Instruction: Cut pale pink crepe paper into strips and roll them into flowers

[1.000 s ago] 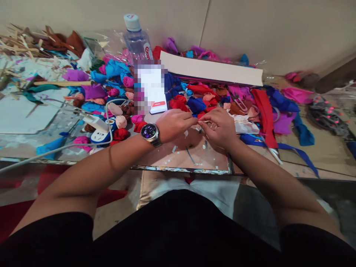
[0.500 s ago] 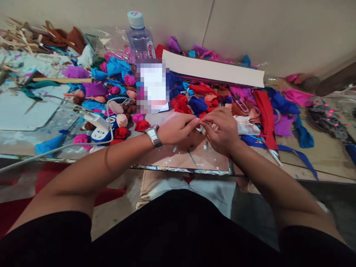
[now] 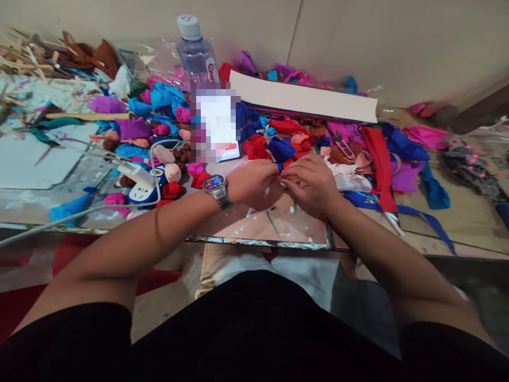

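Near the table's front edge, my left hand [image 3: 254,182] is closed, its fingertips meeting those of my right hand. A watch [image 3: 215,183] is on the left wrist. My right hand [image 3: 308,183] is pinched; whatever lies between the fingertips of both hands is too small to make out. Just behind them lie red crumpled pieces [image 3: 255,147] and a dark blue one [image 3: 281,149]. White crumpled paper [image 3: 350,176] is beside the right hand. A lit phone [image 3: 229,152], partly pixelated, stands behind the left hand.
Behind stand a clear bottle [image 3: 198,55] and a long pale board [image 3: 302,96]. At the left are a power strip [image 3: 143,187] with a white cable, and wooden sticks. Small scissors [image 3: 344,146], a red strip [image 3: 380,167] and a blue ribbon [image 3: 429,220] lie right.
The left wrist has turned, so the watch face now shows. My left hand has curled more, and both hands have shifted slightly, their fingertips still together.
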Motion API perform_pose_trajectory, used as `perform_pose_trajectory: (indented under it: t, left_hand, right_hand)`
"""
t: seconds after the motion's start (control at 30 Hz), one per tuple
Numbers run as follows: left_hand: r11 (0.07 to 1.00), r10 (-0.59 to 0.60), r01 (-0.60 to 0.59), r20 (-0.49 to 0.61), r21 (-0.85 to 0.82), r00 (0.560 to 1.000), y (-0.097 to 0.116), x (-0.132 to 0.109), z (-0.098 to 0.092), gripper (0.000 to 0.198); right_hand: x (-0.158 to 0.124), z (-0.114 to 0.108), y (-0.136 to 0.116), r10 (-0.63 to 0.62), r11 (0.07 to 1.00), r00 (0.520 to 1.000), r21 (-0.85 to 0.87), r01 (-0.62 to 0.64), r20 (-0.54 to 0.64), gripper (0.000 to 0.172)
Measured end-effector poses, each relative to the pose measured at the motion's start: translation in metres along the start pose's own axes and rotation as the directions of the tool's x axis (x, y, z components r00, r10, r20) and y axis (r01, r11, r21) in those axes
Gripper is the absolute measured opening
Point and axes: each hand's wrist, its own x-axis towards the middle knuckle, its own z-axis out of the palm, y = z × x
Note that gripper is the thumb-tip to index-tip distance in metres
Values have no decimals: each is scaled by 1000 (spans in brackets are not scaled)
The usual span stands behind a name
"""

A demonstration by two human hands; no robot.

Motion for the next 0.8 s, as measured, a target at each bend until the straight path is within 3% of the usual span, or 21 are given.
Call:
perform_pose_trajectory:
  t: [0.2,0.43,0.53,0.6,0.7,0.8]
  left_hand:
    - [998,9,-10,-13,-59,1000,-5,-1,3,24]
    - [991,-64,62,-18,-118,998,-1,-1,-1,33]
    - [967,-115,106,-26,-231,993,1,-1,-6,32]
    - [911,-182,169,2,-377,983,2,0,-8,32]
    - [750,-261,274,111,-602,959,3,1,-11,32]
    - [601,-292,349,209,-719,933,4,3,-13,34]
  right_hand:
    - [-1,0,1,-17,1000,1000,-14,17,-24,13]
    - [-1,-1,0,-24,999,999,-29,23,-40,14]
    - [-1,-2,0,-40,999,997,-36,38,-63,14]
    - [0,-2,1,-43,998,995,-43,40,-85,14]
    - [0,-3,0,-22,999,995,-49,17,-99,15]
    - [1,-5,-2,-25,999,995,-44,21,-99,13]
